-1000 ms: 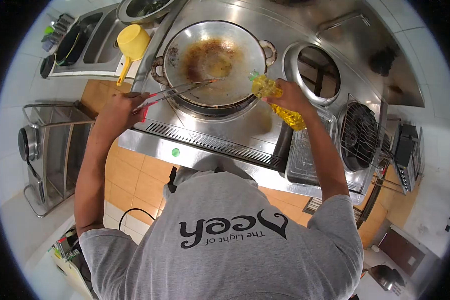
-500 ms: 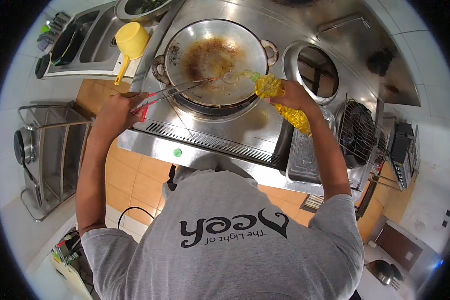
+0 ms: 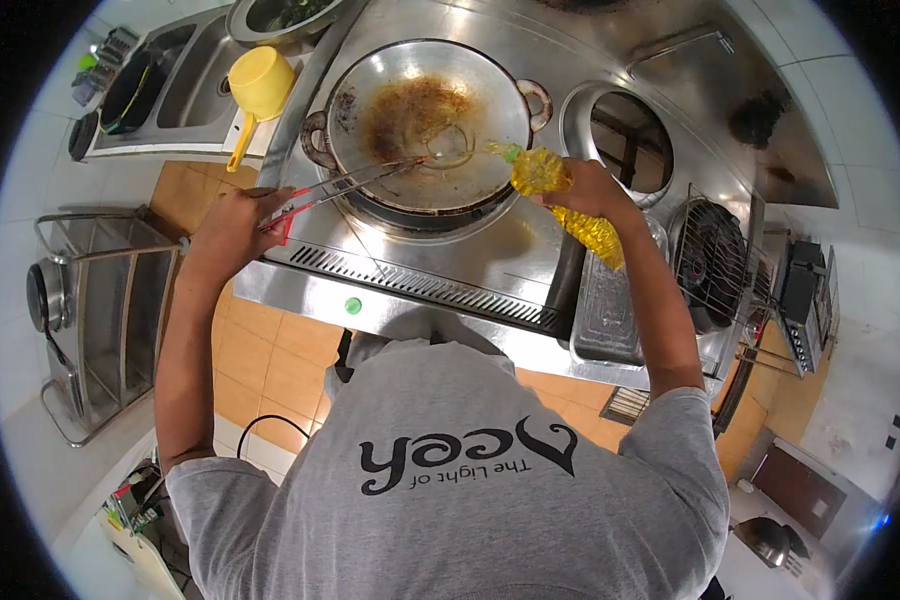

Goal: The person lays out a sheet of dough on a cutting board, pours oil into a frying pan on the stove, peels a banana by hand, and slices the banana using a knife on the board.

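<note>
Fingers of my left hand (image 3: 238, 232) are closed round the red handles of long metal tongs (image 3: 345, 184). The tongs' tips lie in the near part of a wide wok (image 3: 370, 105), whose bottom is stained brown. In my right hand (image 3: 598, 192) is a clear bottle of yellow oil (image 3: 591, 236), tilted with its green-ringed mouth over the wok's right side. Oil runs from the mouth into the wok and spreads in a rounded pool near the tong tips. The wok sits on a burner of the steel stove (image 3: 410, 262).
Right of the wok is an open burner ring (image 3: 577, 130). A metal tray (image 3: 606, 320) and a wire grill rack (image 3: 715, 250) lie beyond my right forearm. A yellow dipper (image 3: 262, 80) stands by the sink (image 3: 195, 95) at the left.
The bottle has tipped and shifted slightly right, and oil now flows from it into the wok. My left hand and the tongs have hardly moved.
</note>
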Motion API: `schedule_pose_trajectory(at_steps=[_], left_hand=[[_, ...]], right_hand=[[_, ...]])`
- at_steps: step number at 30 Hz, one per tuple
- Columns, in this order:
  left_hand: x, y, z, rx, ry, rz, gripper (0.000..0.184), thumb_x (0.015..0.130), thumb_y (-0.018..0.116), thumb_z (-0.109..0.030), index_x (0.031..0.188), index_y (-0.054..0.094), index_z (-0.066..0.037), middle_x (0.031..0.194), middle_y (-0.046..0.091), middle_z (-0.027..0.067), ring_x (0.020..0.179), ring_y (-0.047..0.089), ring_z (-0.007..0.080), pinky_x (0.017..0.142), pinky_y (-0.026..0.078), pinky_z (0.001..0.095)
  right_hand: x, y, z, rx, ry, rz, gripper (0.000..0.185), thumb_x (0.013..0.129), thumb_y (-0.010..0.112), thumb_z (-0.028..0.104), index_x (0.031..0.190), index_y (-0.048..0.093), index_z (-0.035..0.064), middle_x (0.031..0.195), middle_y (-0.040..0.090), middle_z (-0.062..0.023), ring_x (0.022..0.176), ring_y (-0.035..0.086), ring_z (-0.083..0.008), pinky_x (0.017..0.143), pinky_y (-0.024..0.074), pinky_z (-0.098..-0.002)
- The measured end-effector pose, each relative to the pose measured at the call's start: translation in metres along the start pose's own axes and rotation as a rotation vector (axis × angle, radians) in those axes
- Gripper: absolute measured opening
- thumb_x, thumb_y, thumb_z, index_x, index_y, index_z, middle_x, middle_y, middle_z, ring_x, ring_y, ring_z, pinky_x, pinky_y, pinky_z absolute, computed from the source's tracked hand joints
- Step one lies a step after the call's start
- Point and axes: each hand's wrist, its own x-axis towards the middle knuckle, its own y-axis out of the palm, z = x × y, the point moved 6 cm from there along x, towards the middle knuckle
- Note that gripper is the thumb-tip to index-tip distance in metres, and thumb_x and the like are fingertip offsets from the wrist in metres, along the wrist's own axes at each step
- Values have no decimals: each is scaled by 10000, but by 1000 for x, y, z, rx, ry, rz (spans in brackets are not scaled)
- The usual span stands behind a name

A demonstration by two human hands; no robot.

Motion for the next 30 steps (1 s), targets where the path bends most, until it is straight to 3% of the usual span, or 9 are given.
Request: schedule_pose_trajectory(at_steps=[12, 18, 24, 27, 30], left_hand=[[-2, 2, 3, -48, 12, -23, 485, 630, 711, -30, 1110, 641, -41, 868, 655, 191, 736, 627, 362, 667, 503, 408], [-3, 1, 3, -59, -31, -24, 455, 663, 703, -42, 1115, 647, -48, 862, 654, 192, 715, 623, 365, 655, 499, 409], [-4, -5, 0, -47, -90, -23, 432, 682, 701, -49, 1111, 658, -64, 868, 654, 191, 716, 622, 363, 650, 496, 405], [-5, -7, -1, -35, -125, -1, 440, 678, 704, -50, 1115, 657, -68, 868, 652, 193, 718, 622, 363, 650, 496, 402], [-5, -3, 5, -33, -99, -24, 437, 681, 710, -56, 1115, 657, -70, 863, 649, 194, 713, 624, 360, 648, 493, 403]], right_hand=[[-3, -3, -1, -29, -12, -4, 705, 632, 710, 582, 974, 623, -28, 930, 649, -238, 910, 632, -369, 819, 486, -435], [-10, -13, 3, 45, 11, -91, 667, 632, 734, 531, 979, 625, -28, 857, 661, -228, 817, 649, -387, 758, 495, -422], [-27, -37, 11, 293, -163, -351, 505, 703, 788, 358, 998, 615, -14, 850, 680, -171, 792, 678, -248, 728, 508, -352], [-44, -53, 8, 408, -148, -571, 527, 692, 796, 426, 947, 604, 6, 776, 671, -145, 714, 673, -238, 691, 518, -351], [-67, -66, 9, 528, -221, -757, 544, 700, 789, 445, 985, 604, 18, 830, 681, -114, 778, 667, -186, 728, 519, -341]])
